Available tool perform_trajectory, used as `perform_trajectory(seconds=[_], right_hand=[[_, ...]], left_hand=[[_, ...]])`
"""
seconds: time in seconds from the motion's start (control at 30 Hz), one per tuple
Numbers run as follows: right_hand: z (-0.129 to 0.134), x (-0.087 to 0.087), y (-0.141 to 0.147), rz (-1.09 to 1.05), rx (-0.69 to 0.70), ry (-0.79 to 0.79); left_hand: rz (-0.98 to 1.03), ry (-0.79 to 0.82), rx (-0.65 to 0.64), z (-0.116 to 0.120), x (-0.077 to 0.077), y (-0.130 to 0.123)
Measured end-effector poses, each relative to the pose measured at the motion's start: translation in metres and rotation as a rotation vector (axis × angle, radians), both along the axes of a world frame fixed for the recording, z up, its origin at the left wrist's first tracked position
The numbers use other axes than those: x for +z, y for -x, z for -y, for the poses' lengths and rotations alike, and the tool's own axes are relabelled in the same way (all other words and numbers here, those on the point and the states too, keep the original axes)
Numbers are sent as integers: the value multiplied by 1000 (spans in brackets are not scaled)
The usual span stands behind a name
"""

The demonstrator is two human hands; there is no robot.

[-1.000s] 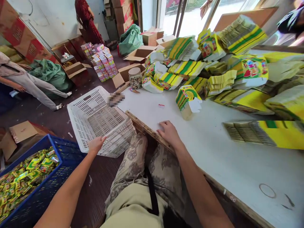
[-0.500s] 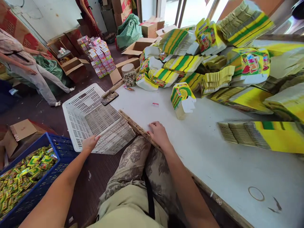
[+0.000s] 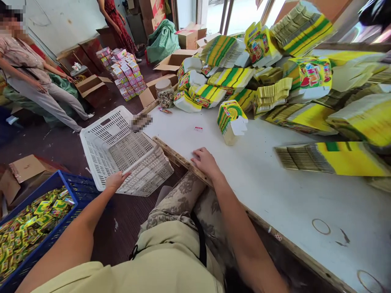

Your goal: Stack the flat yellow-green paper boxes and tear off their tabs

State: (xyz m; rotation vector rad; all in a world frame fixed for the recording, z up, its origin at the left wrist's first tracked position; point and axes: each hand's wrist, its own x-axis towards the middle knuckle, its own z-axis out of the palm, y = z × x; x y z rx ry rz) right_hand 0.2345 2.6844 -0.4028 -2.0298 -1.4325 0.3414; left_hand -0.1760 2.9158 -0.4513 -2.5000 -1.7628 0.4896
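My left hand point(image 3: 116, 180) is closed around the near rim of a white slatted plastic crate point(image 3: 146, 173), which is tilted so that I look into it. No goods show in the part of the crate I can see. Across my lap, my right hand point(image 3: 206, 162) rests on the edge of the white table point(image 3: 262, 179), loosely bent, with nothing visible in it. Farther up the table stands a folded-up yellow and green carton point(image 3: 231, 122) with its white flap out. A small red and white label point(image 3: 198, 129) lies between that carton and the crate.
Bundles of flat yellow cartons point(image 3: 230, 79) are heaped along the table's far side, beside a lidded jar point(image 3: 165, 93). At lower left a blue crate point(image 3: 69, 179) holds many small yellow-green packets point(image 3: 33, 217). Two people stand beyond, near stacked pink boxes point(image 3: 126, 75).
The view has shifted slightly and my lap has turned a little. Both hands keep their places on the crate rim and the table edge. The person at left shows more fully.
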Motion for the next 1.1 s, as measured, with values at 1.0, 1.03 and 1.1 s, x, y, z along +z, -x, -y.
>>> perform_trajectory(seconds=[1.0,1.03,1.1], right_hand=[[0,-8,-10,-56,-76,-88],[0,-9,-10,-40,-71,-91],[1,-12,-9,-9,-62,-87]], left_hand=[[-23,80,-290,115,-22,17],[-12,78,-281,117,-21,15],[12,74,-266,118,-20,12]])
